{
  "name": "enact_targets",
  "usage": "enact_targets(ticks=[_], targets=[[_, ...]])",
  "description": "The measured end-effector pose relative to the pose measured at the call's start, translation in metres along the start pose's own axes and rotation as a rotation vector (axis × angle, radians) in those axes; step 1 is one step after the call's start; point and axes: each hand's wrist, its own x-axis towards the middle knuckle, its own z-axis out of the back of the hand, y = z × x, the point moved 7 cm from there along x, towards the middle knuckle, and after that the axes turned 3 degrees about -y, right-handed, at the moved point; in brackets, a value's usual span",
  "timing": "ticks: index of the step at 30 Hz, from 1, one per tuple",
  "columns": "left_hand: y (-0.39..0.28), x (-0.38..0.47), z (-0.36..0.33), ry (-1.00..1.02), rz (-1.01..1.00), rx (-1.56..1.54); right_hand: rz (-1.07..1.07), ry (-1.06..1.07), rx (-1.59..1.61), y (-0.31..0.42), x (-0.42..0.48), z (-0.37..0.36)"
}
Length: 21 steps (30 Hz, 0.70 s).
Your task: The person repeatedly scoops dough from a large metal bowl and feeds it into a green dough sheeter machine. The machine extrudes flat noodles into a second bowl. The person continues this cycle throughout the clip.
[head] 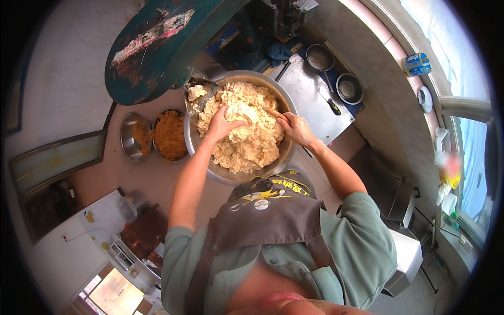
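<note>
A large steel bowl [290, 98] in front of me is heaped with pale, crumbly dough [248, 149]. My left hand [222, 126] rests on the heap, thumb and fingers apart against the dough. In my right hand [298, 129], at the bowl's right side, is a wooden tool [275, 113]; its far end touches the dough, and the rest is hidden by my fingers. At the bowl's upper left rim, a metal chute [191, 106] on the machine carries a lump of dough [196, 93].
A worn teal machine [157, 51] overhangs the upper left. Two bowls of orange mash, one steel bowl [126, 138] and a fuller one holding orange mash [170, 134], stand left. On the right, a metal tabletop [303, 90] bears a knife [334, 106], a saucepan [320, 58] and a small bowl [349, 88].
</note>
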Motion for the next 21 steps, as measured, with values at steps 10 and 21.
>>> enact_targets(ticks=[10,21], targets=[[0.010,0.061,-0.023,-0.252,0.118,0.078,0.024,0.083,-0.009,0.000,0.023,0.012],[-0.088,-0.033,-0.071,-0.266,0.040,0.518,0.138,0.082,-0.197,-0.012,0.074,-0.011]])
